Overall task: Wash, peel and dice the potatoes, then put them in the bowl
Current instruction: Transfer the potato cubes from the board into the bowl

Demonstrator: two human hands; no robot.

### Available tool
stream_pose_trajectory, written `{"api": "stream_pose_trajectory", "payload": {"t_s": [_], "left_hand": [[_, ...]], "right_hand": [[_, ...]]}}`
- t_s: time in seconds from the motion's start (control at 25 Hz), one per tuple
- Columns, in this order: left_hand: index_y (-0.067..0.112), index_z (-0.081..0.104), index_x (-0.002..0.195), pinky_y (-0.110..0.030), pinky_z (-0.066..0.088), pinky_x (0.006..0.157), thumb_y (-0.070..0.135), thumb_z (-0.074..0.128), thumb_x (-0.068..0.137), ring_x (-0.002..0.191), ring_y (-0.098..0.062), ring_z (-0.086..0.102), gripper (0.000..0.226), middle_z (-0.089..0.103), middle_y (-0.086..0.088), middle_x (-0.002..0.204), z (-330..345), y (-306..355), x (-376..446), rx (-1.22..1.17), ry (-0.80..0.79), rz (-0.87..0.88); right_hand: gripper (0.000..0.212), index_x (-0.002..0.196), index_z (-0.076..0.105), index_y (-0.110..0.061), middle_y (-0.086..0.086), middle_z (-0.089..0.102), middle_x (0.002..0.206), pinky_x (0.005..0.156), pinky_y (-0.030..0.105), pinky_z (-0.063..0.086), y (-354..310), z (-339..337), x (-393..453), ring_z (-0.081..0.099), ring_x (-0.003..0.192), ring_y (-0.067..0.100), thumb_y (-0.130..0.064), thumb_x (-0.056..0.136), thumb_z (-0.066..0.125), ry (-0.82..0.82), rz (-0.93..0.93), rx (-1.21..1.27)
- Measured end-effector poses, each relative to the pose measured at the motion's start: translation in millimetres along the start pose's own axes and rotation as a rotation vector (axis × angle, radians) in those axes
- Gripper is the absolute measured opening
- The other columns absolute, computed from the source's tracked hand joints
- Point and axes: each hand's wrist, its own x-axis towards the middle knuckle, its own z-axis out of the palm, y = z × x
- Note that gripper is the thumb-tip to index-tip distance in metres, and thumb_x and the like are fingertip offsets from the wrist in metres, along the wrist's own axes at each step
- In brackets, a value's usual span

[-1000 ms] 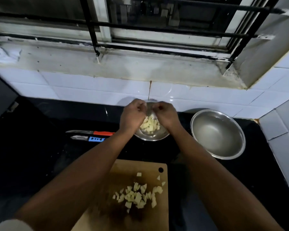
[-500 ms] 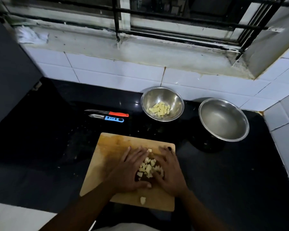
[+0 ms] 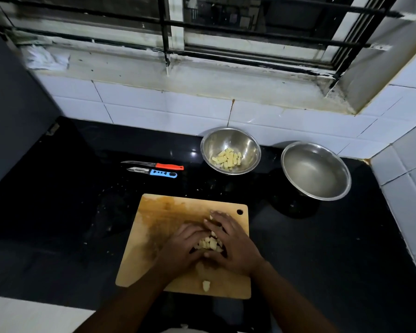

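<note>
On the black bench, a wooden cutting board lies near the front edge, and both hands are down on it. The left hand and the right hand are cupped toward each other, fingers curved and touching at the tips, closing in around a small heap of diced potato that shows in the gap between them. One stray potato piece sits alone on the board at about 6 o'clock from the hands, close to the board's near edge.

At 12 o'clock from the hands, against the white tiled wall, stands a small steel bowl with a layer of potato cubes in its bottom. At 2 o'clock is a larger steel bowl, just beside the small one but not touching it; it seems to hold water, though I cannot say for sure. At 10 o'clock, well apart from the board, an orange-handled knife and a blue-handled peeler lie side by side, blades pointing left. Above the tiles runs a stained window sill with black bars.
</note>
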Motion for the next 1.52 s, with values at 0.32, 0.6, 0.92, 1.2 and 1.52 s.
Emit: {"api": "stream_pose_trajectory", "payload": {"t_s": [0.32,0.6,0.92,1.2,1.52], "left_hand": [[0.013,0.064,0.122,-0.024,0.037,0.09,0.05,0.055,0.097,0.107,-0.018,0.052,0.046,0.061,-0.005,0.121,-15.4,4.1,7.5,0.194,-0.002,0.149],[0.011,0.062,0.115,-0.033,0.042,0.088,0.059,0.046,0.099,0.1,-0.022,0.052,0.053,0.058,-0.007,0.113,-0.1,2.3,11.4,0.278,-0.09,0.133],[0.016,0.06,0.115,-0.03,0.043,0.086,0.057,0.035,0.103,0.098,-0.02,0.057,0.05,0.06,-0.004,0.11,-14.8,-24.2,30.7,0.216,-0.289,0.314],[0.016,0.067,0.109,-0.03,0.052,0.053,0.039,0.057,0.093,0.078,-0.02,0.064,0.03,0.065,-0.005,0.103,-14.0,-17.4,23.5,0.375,-0.045,0.352],[0.016,0.062,0.098,-0.029,0.042,0.043,0.043,0.063,0.086,0.059,-0.022,0.059,0.029,0.061,-0.005,0.09,-13.8,-13.4,39.5,0.361,-0.105,0.329]], "right_hand": [[0.061,0.129,0.055,-0.013,0.008,0.049,0.121,0.096,0.037,0.04,4.0,17.1,7.8,0.047,0.111,0.023,-0.061,0.091,0.056,0.126,-0.063,-0.111],[0.046,0.111,0.057,-0.013,0.005,0.049,0.107,0.09,0.032,0.04,0.3,28.6,-2.6,0.046,0.097,0.02,-0.056,0.098,0.045,0.185,0.04,-0.145],[0.029,0.1,0.055,-0.02,-0.001,0.052,0.097,0.08,0.028,0.038,-6.7,21.1,0.2,0.047,0.089,0.014,-0.045,0.105,0.042,0.17,0.056,-0.175],[0.024,0.087,0.058,-0.024,-0.006,0.06,0.077,0.053,0.023,0.03,-14.2,16.4,3.2,0.051,0.058,0.011,-0.045,0.098,0.053,0.209,0.029,-0.298],[0.029,0.076,0.057,-0.021,-0.003,0.055,0.06,0.051,0.025,0.024,-15.5,5.9,23.6,0.046,0.049,0.012,-0.04,0.098,0.05,0.158,0.089,-0.106]]}}
